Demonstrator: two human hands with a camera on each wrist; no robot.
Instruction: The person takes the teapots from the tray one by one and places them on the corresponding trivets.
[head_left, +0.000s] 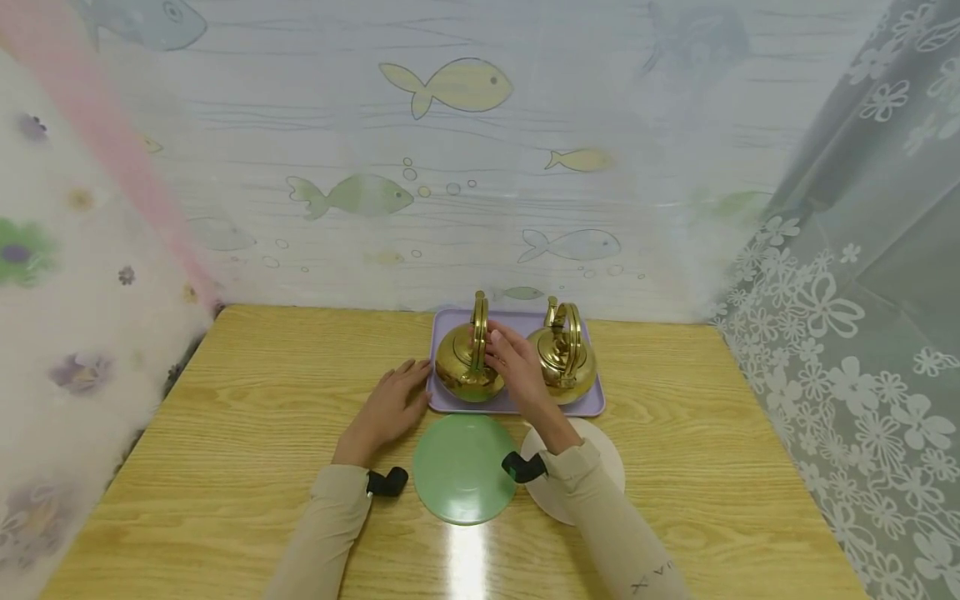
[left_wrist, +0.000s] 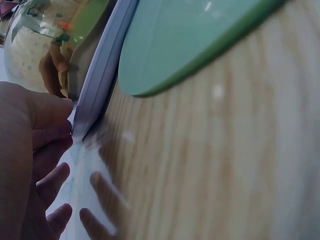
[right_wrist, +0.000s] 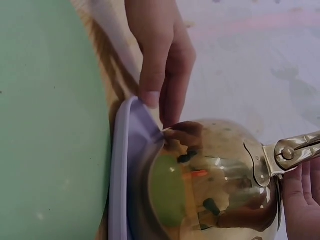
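The left brass-coloured kettle (head_left: 459,373) stood by the left edge of the lilac tray (head_left: 446,321), handle (head_left: 481,319) running front-to-back just left of the nearer right hand (head_left: 516,360), closure indeterminable; left hand (head_left: 392,402), loose-fingered, rested beside that edge

Beige sleeves (head_left: 322,517), folded cuffs (head_left: 576,463); dark lettering (head_left: 651,577) on right sleeve; black device (head_left: 387,482) at each wrist.

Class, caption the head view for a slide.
Two golden kettles on a purple tray, right hand at one handle, left hand at tray edge.
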